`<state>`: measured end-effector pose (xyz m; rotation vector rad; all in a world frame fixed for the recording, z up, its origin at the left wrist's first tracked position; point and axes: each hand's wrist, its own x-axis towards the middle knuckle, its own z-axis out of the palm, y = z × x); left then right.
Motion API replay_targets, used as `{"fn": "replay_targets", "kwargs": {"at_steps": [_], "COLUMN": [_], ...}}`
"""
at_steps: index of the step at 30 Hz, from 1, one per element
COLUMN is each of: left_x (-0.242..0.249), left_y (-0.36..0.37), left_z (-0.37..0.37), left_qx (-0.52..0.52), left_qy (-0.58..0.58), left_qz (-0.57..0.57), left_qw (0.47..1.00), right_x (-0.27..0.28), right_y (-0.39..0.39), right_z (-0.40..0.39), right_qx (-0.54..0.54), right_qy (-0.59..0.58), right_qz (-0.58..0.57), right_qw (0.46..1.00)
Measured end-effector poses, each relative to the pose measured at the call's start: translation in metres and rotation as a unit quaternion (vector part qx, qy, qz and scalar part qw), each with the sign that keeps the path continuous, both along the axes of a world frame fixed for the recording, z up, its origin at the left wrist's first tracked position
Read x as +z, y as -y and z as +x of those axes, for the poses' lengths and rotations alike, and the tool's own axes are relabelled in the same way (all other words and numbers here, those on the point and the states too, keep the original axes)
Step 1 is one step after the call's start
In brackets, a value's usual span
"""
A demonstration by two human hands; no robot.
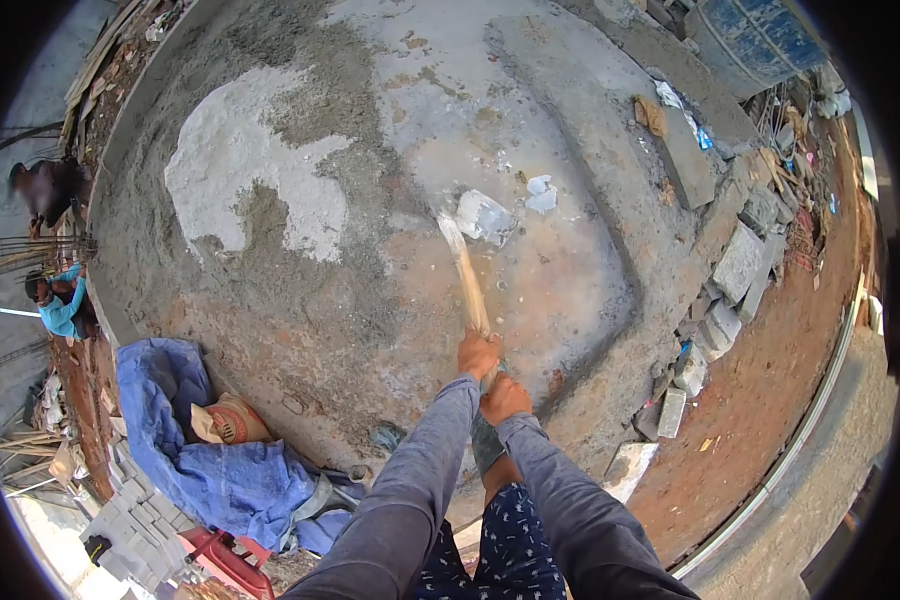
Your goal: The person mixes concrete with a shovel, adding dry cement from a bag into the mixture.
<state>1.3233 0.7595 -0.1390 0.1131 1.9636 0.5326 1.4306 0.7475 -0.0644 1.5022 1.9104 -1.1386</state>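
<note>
My left hand (480,353) is wrapped round the wooden handle of a hoe (467,275). Just below it on the same handle, my right hand (506,399) is closed too. The handle slants away from me, and its far end meets a pale, smeared blade (485,218) on the wet floor. A whitish fragment (541,194) lies right of the blade. Left of the hoe spreads grey sandy material (350,210) with a patch of pale grey powder (215,160) on top.
A blue tarp (230,480) with a paper sack (232,420) lies at the lower left, near a red object (232,560). Concrete blocks (738,262) line the right edge. A blue drum (755,40) stands upper right. Two people (62,305) are at the far left.
</note>
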Motion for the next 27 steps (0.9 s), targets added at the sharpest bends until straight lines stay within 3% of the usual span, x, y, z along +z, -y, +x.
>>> {"fn": "replay_targets", "kwargs": {"at_steps": [4, 13, 16, 18, 27], "left_x": [0.003, 0.036, -0.007, -0.011, 0.02], "left_y": [0.035, 0.125, 0.184, 0.219, 0.355], "left_z": [0.019, 0.05, 0.06, 0.062, 0.062], "left_qx": [-0.078, -0.088, -0.136, -0.142, -0.173], "left_qy": [0.0, 0.034, 0.042, 0.019, 0.054], "left_qz": [-0.019, -0.056, -0.072, -0.067, -0.133], "left_qw": [0.997, 0.994, 0.987, 0.987, 0.974], "right_x": [0.005, 0.008, 0.027, 0.025, 0.052], "right_y": [0.037, 0.147, 0.186, 0.22, 0.35], "right_z": [0.018, 0.05, 0.047, 0.046, 0.049], "right_qx": [-0.054, -0.12, -0.146, -0.146, -0.141], "right_qy": [0.011, -0.01, -0.063, -0.035, -0.008], "right_qz": [-0.047, -0.073, -0.076, -0.086, -0.149], "right_qw": [0.997, 0.99, 0.984, 0.985, 0.979]}}
